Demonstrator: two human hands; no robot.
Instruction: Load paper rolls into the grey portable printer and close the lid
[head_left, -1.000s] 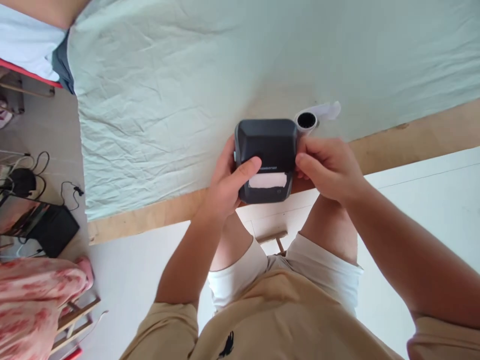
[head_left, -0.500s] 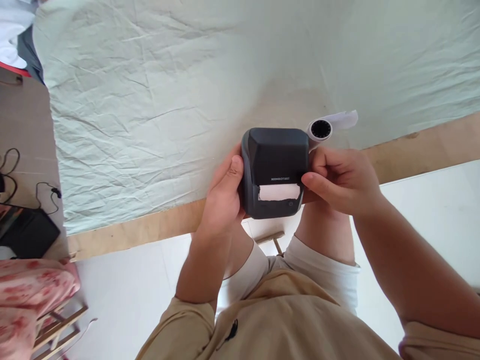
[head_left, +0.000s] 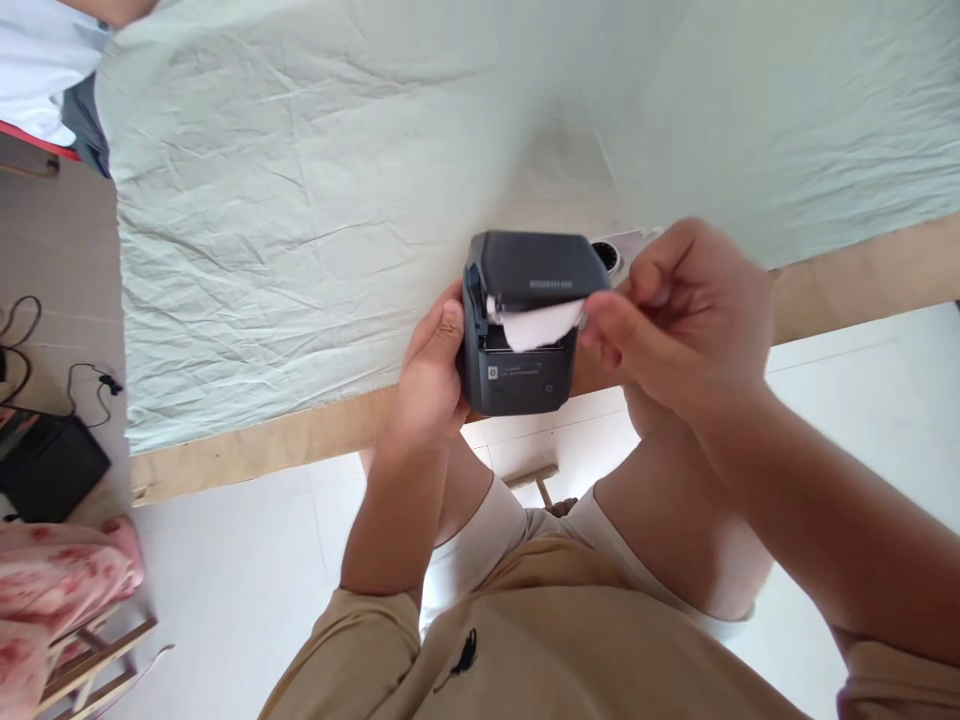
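Note:
A dark grey label printer (head_left: 525,385) is held over the table's front edge, its lid (head_left: 536,265) partly raised. White paper (head_left: 544,325) hangs out from under the lid. My left hand (head_left: 431,365) grips the printer's left side, thumb along the edge. At the lid's front right corner is my right hand (head_left: 675,310), fingers pinched on the lid and slightly blurred. Behind the printer, partly hidden, a white roll with a black round end (head_left: 606,257) lies beside my right hand.
A pale green cloth (head_left: 300,220) covers the table, with a bare wooden edge (head_left: 255,455) at the front. Part of another person's arm (head_left: 112,8) shows at top left. Black box (head_left: 56,465), cables and pink floral fabric (head_left: 52,575) are at left.
The printer's lid has lifted from closed to partly open. My right hand has moved up with it. The printer appears slightly further left, and an arm has appeared at top left.

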